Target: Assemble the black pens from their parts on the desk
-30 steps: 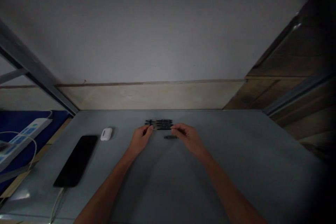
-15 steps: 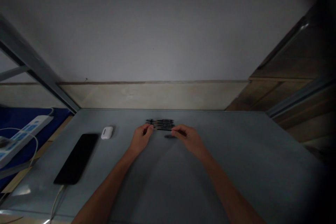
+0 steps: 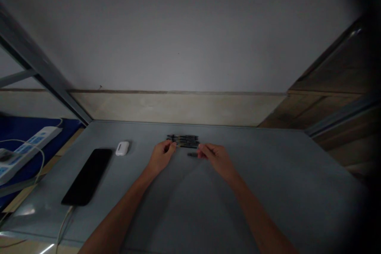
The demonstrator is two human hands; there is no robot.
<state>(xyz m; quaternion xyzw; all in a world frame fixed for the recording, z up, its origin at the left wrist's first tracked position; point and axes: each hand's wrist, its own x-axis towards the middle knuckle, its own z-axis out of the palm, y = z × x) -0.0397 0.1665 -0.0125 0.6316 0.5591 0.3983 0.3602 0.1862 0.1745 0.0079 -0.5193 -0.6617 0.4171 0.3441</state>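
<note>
One thin black rod (image 3: 187, 146) lies crosswise between my two hands, near the middle of the table's far side. My left hand (image 3: 160, 156) has its thumb and forefinger pinched together on the rod's left end. My right hand (image 3: 218, 160) is at the other end, thumb and fingertips drawn close together; I cannot tell whether they have hold of the rod or only touch it. Just on my side of the rod lies one short dark piece (image 3: 192, 154), its right end by my right fingers. Right behind the rod is a single group of dark pens (image 3: 186, 137), several of them side by side, too dim and tightly packed for me to count.

All this is on one grey table (image 3: 190, 210). Off to my left sit one small white case (image 3: 122, 148) and, nearer me, one black phone (image 3: 87, 176) with one pale cable (image 3: 62, 226) at its near end. Past the table's left edge, one white power strip (image 3: 29, 154) rests on a blue surface (image 3: 68, 130). One plain wall (image 3: 178, 47) rises behind.
</note>
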